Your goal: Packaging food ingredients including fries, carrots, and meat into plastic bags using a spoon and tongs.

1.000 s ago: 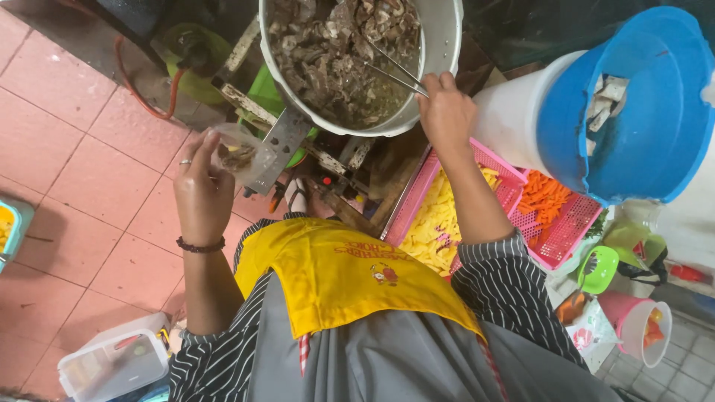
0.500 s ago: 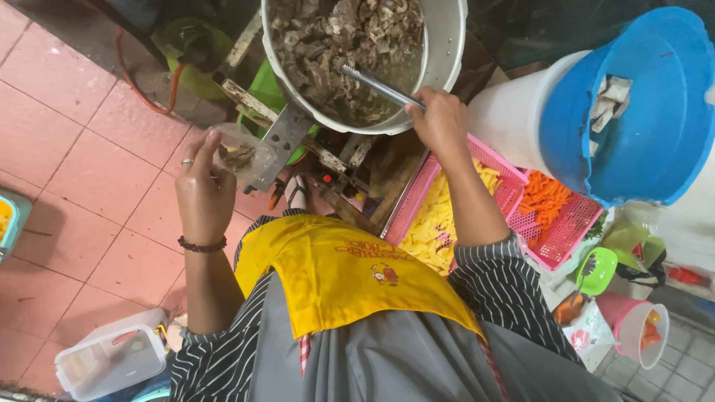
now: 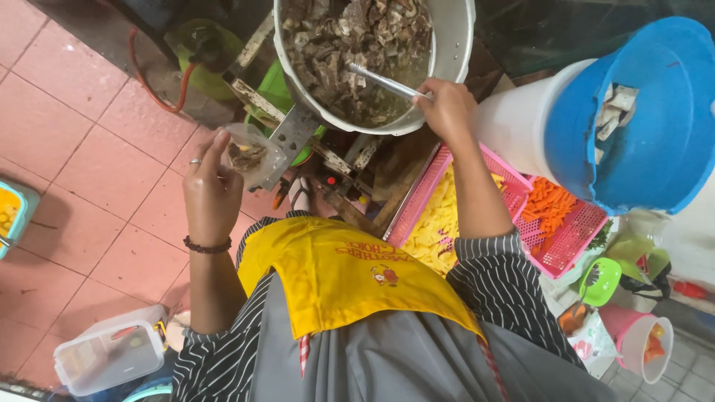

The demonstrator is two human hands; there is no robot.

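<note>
Right hand (image 3: pixel 447 110) is gripping a long metal ladle (image 3: pixel 383 80) dipping into the large round steel pot of dark meat stew (image 3: pixel 454 45), while left hand (image 3: pixel 212 190) is pinching a small clear plastic bag (image 3: pixel 249 155) open just beside the rim, near enough for filling.

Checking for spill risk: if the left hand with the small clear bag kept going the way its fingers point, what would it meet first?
Most likely the rim of the big metal pot. The left hand pinches a small clear plastic bag and points up and across toward it. The bag already overlaps the metal stand bracket in this view; depth is unclear.
</note>
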